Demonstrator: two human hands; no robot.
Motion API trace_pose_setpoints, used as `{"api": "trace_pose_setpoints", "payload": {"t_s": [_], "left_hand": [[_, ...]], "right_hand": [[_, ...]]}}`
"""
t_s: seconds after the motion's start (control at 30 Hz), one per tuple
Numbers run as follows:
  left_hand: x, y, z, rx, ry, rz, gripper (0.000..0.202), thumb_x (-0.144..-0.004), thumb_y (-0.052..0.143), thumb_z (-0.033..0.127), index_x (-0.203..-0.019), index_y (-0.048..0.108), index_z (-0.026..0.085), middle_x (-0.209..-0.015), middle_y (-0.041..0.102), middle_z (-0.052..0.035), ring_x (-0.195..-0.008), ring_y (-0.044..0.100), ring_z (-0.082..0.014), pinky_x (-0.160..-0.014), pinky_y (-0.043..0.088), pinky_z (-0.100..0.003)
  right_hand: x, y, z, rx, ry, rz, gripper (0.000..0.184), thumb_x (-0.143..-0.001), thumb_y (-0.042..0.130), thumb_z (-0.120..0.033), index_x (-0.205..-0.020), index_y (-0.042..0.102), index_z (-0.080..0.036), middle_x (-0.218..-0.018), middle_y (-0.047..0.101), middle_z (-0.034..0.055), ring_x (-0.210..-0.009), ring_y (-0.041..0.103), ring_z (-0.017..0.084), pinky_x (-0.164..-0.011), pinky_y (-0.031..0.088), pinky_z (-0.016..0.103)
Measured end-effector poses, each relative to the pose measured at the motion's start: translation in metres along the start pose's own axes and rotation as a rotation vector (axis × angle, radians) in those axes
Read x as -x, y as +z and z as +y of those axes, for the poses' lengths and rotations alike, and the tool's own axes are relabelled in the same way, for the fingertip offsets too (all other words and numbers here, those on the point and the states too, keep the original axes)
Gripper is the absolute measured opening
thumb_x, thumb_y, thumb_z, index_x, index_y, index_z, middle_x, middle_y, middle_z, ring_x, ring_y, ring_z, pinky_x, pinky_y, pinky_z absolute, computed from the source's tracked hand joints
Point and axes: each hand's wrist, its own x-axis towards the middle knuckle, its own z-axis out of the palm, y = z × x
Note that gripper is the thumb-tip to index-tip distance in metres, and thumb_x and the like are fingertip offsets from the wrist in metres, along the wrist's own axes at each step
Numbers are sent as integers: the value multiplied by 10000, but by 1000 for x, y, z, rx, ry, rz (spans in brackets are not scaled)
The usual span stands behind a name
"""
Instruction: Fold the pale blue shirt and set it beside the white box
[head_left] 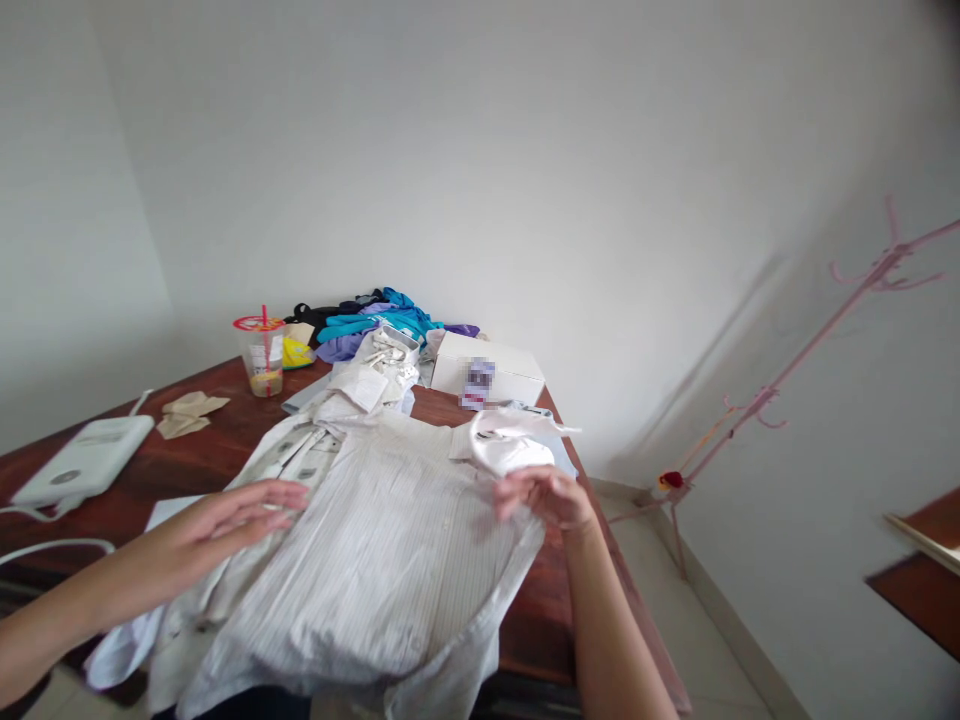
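Between the left hand (pixel 259 508) and the right hand (pixel 546 495), the broad woven-cloth garment (pixel 397 510) is off-white with fine grey pinstripes, against a flat wooden table (pixel 551 610) in dark reddish brown. Beyond the left hand, the clear plastic cup (pixel 260 362) has a red rim and red straw, the crumpled paper napkin (pixel 187 413) is tan, the rounded-rectangular plastic device (pixel 90 455) is white with a grey spot, and the soft cloth heap (pixel 405 320) mixes teal, lavender and black. Beyond the right hand, the rectangular cardboard box (pixel 506 377) is white, and well rightward the slim, branching coat rack (pixel 806 367) is pale pink.
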Motion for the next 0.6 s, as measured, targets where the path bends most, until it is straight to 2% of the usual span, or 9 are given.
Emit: {"api": "trace_pose_setpoints", "payload": {"t_s": [0.03,0.07,0.1,0.13,0.2,0.27,0.37,0.5,0.6], "left_hand": [[-12,5,6,75,-12,5,557,-715,712,726,-1159,729,391,-1341,700,27,-1181,691,-301,-919,597,-366],[-24,9,9,147,-25,19,608,-735,706,728,-1231,687,376,-1395,667,10,-1178,693,-297,-875,605,-348],[-34,12,10,219,-37,31,655,-748,711,720,-1289,644,358,-1436,636,-12,-1174,696,-294,-835,608,-330],[-43,14,10,283,-56,43,695,-745,730,709,-1322,614,339,-1459,617,-34,-1166,700,-295,-805,608,-316],[-58,16,8,395,-79,13,754,-726,771,686,-1348,584,303,-1494,584,-69,-1177,693,-302,-807,608,-316],[-68,18,8,429,-64,-12,760,-712,788,684,-1327,600,278,-1490,586,-86,-1175,693,-302,-823,606,-322],[-79,29,21,275,40,-31,638,-775,734,676,-1240,664,244,-1403,652,-86,-1149,699,-285,-825,590,-311],[-109,69,52,-8,344,-193,437,-876,638,519,-1188,690,218,-1338,686,-90,-1156,686,-268,-955,542,-355],[-145,107,67,-202,433,-170,423,-871,620,404,-1231,660,184,-1353,675,-120,-1107,701,-248,-971,515,-326]], "right_hand": [[1,10,-2,-6,210,-335,556,-715,812,-531,-1198,764,-262,-1134,778,149,-1036,745,422,-835,601,566],[2,18,-2,-15,371,-567,634,-674,877,-462,-1263,738,-274,-1170,767,155,-1036,739,446,-830,594,584],[0,25,-2,-19,468,-659,667,-698,881,-436,-1322,704,-280,-1225,747,155,-1062,733,440,-867,580,579],[-2,28,0,-25,518,-670,675,-735,869,-426,-1364,673,-277,-1256,735,151,-1068,737,415,-911,564,561],[-9,29,6,-33,460,-442,560,-841,789,-450,-1347,671,-241,-1207,758,137,-1001,767,334,-948,550,495],[-16,24,15,-38,309,-86,433,-894,729,-471,-1228,711,-196,-1043,792,107,-857,778,255,-881,572,413],[-25,14,27,-71,156,347,320,-889,729,-451,-1048,727,-173,-884,772,61,-720,729,178,-747,574,303],[-31,6,36,-155,80,559,258,-828,782,-400,-926,720,-169,-806,717,19,-643,661,133,-648,548,251],[-30,-1,35,-223,30,636,243,-791,799,-365,-919,716,-177,-781,688,2,-622,640,129,-607,536,249]]}}
